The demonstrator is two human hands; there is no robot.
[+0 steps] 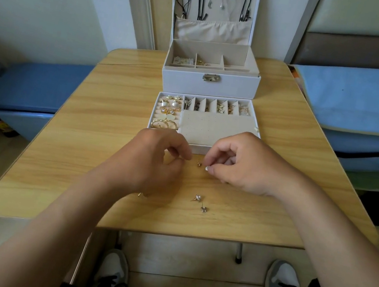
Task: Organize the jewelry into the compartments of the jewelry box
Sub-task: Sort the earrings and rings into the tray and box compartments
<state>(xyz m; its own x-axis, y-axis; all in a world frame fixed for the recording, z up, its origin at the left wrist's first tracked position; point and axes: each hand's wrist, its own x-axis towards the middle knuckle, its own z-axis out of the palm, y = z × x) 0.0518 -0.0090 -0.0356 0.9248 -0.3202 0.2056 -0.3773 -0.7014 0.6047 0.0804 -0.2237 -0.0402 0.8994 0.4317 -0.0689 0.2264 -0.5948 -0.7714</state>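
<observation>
Pinching right hand [243, 163] holds tiny gold stud [199, 163] above woodgrain table [73, 163]

no writing, brand, number or sign can be read on anything in view. the metal clasp [211, 78] on the front of the jewelry box [208, 87] is too small and blurred to show any marking.

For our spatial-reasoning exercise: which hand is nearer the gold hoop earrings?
Left. The left hand sits just in front of the gold hoop earrings; the right hand is off to their right.
</observation>
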